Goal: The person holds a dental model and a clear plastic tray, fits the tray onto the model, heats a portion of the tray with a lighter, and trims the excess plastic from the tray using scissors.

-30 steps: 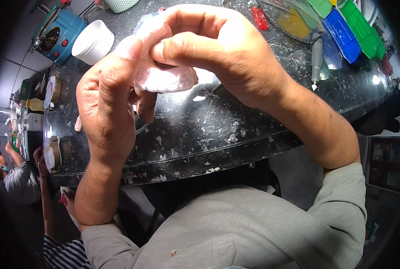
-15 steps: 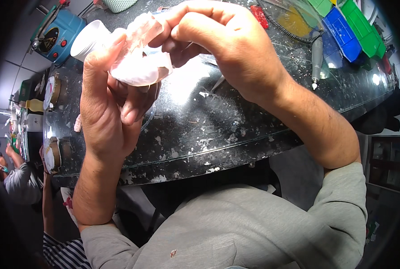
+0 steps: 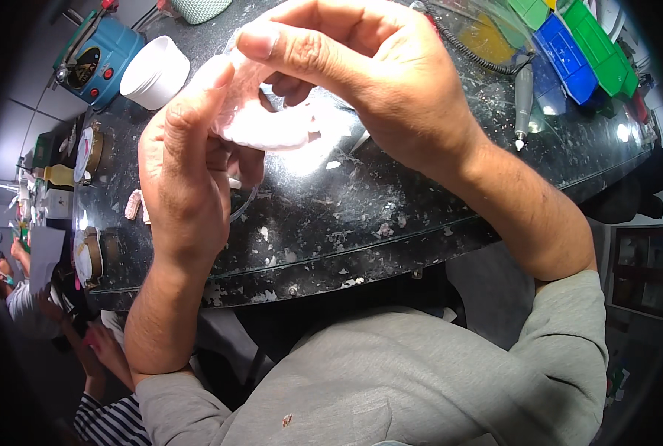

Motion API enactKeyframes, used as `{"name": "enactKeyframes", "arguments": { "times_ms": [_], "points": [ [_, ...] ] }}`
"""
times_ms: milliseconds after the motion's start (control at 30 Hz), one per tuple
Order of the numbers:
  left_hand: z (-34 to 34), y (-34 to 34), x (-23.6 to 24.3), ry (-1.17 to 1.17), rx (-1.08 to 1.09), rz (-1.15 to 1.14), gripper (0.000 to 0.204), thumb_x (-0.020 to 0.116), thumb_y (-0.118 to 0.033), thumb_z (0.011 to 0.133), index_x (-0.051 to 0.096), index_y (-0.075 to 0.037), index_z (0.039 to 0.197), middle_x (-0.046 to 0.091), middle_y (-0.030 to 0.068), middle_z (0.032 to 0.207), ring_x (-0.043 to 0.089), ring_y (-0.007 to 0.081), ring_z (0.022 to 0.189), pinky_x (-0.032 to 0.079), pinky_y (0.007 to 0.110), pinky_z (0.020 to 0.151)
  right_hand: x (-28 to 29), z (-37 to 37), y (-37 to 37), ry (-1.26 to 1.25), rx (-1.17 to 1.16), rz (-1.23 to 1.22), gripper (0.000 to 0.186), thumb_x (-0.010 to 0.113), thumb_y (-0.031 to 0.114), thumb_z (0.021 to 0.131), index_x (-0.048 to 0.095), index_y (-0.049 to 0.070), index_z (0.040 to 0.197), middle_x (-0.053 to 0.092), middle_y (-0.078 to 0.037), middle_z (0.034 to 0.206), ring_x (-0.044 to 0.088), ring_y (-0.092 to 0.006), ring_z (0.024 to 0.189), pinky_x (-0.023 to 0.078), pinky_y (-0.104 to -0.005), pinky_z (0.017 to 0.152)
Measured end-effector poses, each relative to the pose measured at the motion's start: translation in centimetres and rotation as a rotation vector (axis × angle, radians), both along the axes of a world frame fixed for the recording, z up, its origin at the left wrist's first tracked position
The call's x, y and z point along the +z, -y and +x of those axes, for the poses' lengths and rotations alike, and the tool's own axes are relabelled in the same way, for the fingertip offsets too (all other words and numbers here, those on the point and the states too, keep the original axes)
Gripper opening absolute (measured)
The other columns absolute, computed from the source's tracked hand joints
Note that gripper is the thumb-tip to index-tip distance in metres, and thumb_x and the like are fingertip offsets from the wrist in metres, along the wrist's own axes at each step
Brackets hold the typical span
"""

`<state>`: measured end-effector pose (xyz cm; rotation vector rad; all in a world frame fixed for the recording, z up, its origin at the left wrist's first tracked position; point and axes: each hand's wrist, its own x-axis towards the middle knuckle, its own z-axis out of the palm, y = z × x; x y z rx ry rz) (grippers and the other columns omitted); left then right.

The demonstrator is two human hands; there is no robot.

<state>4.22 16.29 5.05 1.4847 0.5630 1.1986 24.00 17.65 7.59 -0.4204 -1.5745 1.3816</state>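
Up under the bright lamp, both my hands hold a pinkish denture [image 3: 268, 130] with a curved row of white teeth along its lower side. Strong glare washes out much of its surface. My left hand [image 3: 186, 149] grips its left side, thumb on top and fingers underneath. My right hand [image 3: 383, 82] reaches over from the right, its thumb and fingers closed on the upper part. The right fingertips are partly hidden behind the piece. Beside my left wrist, small pink tooth-like pieces [image 3: 133, 204] lie on the bench, partly covered.
A white cup [image 3: 157, 74] stands by a blue machine [image 3: 101, 63] at upper left. A grey handpiece [image 3: 523, 104] on a coiled cord lies right, near blue [image 3: 566, 56] and green bins [image 3: 599, 44]. White debris dots the black bench [image 3: 346, 215]. Other people work at far left.
The denture has turned in my hands, so its tooth row shows more clearly. My right thumb has moved left onto its upper part. At left, a co-worker's hands have come into view.
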Motion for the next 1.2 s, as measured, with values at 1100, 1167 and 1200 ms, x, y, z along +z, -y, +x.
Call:
{"name": "enactKeyframes", "arguments": {
  "times_ms": [1100, 1167, 1200],
  "points": [
    [1.0, -0.1, 0.4, -0.375, 0.418, 0.566, 0.018, 0.070, -0.006, 0.080, 0.063, 0.002, 0.094, 0.067, 0.0055, 0.084, 0.058, 0.0079, 0.073, 0.044, 0.022, 0.065, -2.4, -0.4, -1.2, 0.220, -0.394, 0.496, 0.036, 0.070, 0.040, 0.084, 0.065, 0.005, 0.077, 0.058, -0.002, 0.062, 0.050, -0.0095, 0.053, 0.040, -0.0255, 0.049],
    [0.5, -0.5, 0.7, -0.372, 0.407, 0.696, 0.019, 0.070, -0.005, 0.079, 0.063, 0.003, 0.095, 0.067, 0.0073, 0.085, 0.059, 0.0103, 0.074, 0.045, 0.024, 0.066, -2.0, 0.3, -1.4, 0.260, -0.423, 0.768, 0.029, 0.072, 0.034, 0.083, 0.065, 0.007, 0.087, 0.060, -0.002, 0.071, 0.054, -0.0098, 0.060, 0.045, -0.0251, 0.053],
    [0.4, -0.9, 0.9, -0.363, 0.389, 0.824, 0.021, 0.071, -0.004, 0.077, 0.063, 0.004, 0.095, 0.067, 0.0092, 0.087, 0.060, 0.0126, 0.076, 0.046, 0.025, 0.067, -2.1, 0.3, -1.8, 0.192, -0.504, 0.893, 0.029, 0.075, 0.032, 0.081, 0.066, 0.007, 0.094, 0.061, -0.002, 0.073, 0.058, -0.0111, 0.064, 0.049, -0.0266, 0.057]
  ]
}}
